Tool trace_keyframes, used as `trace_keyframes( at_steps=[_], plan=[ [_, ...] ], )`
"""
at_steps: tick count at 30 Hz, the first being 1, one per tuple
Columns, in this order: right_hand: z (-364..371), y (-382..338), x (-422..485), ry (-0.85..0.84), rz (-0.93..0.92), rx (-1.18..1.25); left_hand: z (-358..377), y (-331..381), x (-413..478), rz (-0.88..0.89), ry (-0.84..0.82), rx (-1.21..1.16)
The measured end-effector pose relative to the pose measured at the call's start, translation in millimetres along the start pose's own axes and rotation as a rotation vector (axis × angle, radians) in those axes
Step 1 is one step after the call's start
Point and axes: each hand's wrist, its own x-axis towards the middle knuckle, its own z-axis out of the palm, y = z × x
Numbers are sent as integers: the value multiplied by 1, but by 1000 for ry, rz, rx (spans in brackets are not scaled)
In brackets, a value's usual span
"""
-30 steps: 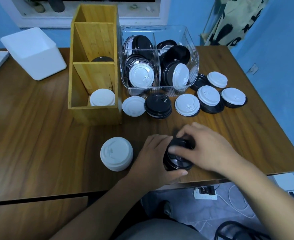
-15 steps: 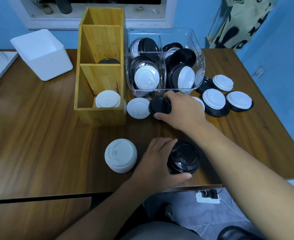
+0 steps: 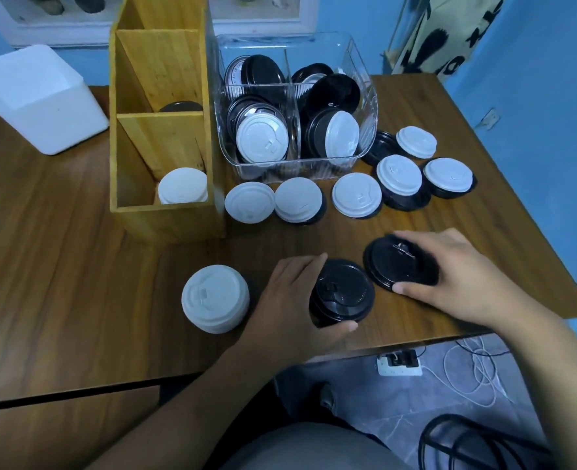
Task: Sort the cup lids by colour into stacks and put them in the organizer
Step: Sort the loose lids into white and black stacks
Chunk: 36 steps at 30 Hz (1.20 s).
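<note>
**A:** What are the hands gripping?

**B:** My left hand (image 3: 290, 300) is wrapped round the black stack (image 3: 343, 293), thumb on its near side and fingers round the far side. The stack stands on the table (image 3: 59, 283) close to the near edge. My right hand (image 3: 456, 276) clasps a black lid (image 3: 399, 262) by its rim, tilted, just beside the stack on its right.

**A:** And around them?

**B:** A white stack (image 3: 215, 298) stands just left of my left hand, by the same near edge. Toward the far edge stands the wooden organizer (image 3: 165, 218). Its front compartment holds white lids (image 3: 182, 186), and the one behind shows a dark lid (image 3: 180, 106). A clear bin (image 3: 293, 171) of mixed black and white lids sits just beside it on the right. Loose lids (image 3: 356, 195) lie in a row before the bin, running toward the right edge, several white ones resting on black.
</note>
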Motion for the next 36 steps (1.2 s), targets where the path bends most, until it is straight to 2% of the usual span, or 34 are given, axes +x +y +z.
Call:
trace_keyframes(
  at_steps=[2,4,7,10,15,17,20,24,27,30,36],
  plan=[
    [-2,6,-5,-66,-40,43,-1,0,0,-14,-22,9],
    [-1,8,-8,-64,-38,144,-4,2,0,-42,-53,-9],
    [10,-4,-11,155,34,117,-6,5,1,-68,-51,-32],
    [24,-18,-9,251,157,15,-6,6,0,-79,-49,-24],
    [23,-10,-18,132,19,252,-6,5,-1,-78,-56,-21],
    [24,-7,-21,173,20,258,-5,5,-1,-78,-54,-17],
    [29,-6,-20,227,34,117,-6,5,-1,-79,-49,-12],
    [16,-11,-22,247,42,253,-6,7,-1,-85,-47,-28],
    [8,-31,-20,195,-92,369,-6,7,0,-90,-53,-36],
    [12,-48,-11,63,-290,290,-4,6,1,-91,-66,-24],
    [23,-61,4,-48,-351,238,-4,6,1,-95,-77,-47]
  ],
)
